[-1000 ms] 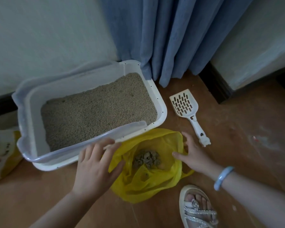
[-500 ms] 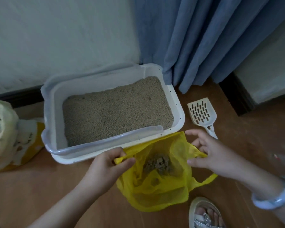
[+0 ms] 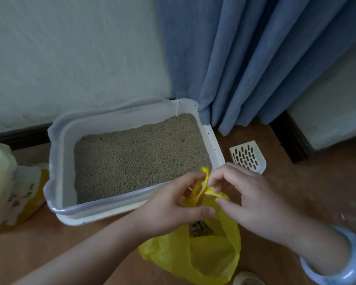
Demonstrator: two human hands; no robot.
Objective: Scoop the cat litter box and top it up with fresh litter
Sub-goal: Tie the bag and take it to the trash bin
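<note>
Against the wall (image 3: 70, 68), on the floor (image 3: 317, 192), the litter box (image 3: 59, 153) sits level; just in front, the yellow bag (image 3: 211, 256) holds clumps (image 3: 200, 228). Left hand (image 3: 173, 206) and right hand (image 3: 249, 202), fingers (image 3: 189, 178) pinched on its handles (image 3: 197, 188), look mid-knot: a slack knot or torn thin plastic could spill waste. Litter sack (image 3: 12, 192) stands left.

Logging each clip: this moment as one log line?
step: closing yellow bag | left hand: pinches a handle | right hand: pinches other handle | scoop: on floor, right of litter box
</note>
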